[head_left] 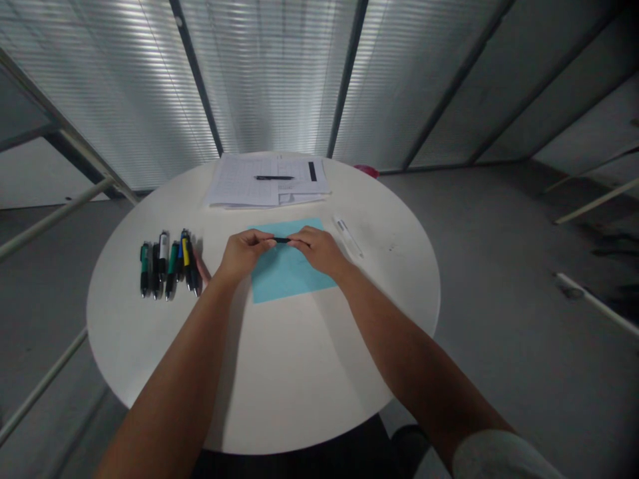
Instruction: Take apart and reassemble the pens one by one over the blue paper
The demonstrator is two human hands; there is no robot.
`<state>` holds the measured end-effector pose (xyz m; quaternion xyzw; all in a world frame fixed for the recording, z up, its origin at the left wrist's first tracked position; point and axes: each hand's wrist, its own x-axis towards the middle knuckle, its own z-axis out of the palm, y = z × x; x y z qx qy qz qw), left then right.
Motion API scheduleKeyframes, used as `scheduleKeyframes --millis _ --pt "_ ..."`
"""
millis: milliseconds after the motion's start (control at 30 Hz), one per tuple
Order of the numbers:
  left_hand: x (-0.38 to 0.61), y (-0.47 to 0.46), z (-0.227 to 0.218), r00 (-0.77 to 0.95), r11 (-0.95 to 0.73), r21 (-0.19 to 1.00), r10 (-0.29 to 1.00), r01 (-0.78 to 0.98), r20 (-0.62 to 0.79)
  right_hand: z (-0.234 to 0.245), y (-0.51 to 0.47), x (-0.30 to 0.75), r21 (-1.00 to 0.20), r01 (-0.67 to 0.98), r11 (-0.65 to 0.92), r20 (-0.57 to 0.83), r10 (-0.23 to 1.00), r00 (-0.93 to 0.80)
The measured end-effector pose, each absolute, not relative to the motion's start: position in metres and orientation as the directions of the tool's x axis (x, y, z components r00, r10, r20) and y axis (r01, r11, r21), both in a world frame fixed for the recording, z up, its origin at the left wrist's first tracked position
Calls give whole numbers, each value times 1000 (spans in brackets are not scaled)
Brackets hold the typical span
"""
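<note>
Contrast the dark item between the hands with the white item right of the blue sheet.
The dark item is blackish; the white item is mostly white. The left hand and right hand grip the dark item; the white item lies on the table. The dark item runs sideways; the white item slants. Both look slender.

A rod [282, 240] is over the sheet [284, 276], pens [172, 267] left, papers [243, 183] (one pen [274, 177] atop) behind.
</note>
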<state>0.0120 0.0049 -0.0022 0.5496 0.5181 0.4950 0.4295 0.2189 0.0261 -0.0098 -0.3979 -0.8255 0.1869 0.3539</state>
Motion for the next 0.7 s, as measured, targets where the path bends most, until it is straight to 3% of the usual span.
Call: scheduleKeyframes --millis 367,700 --pt "14 5 0 5 -87 982 996 170 87 -7 20 219 -589 530 610 465 792 -395" --pt "10 5 -2 40 -88 987 996 138 84 -4 21 220 -594 528 607 401 792 -461"
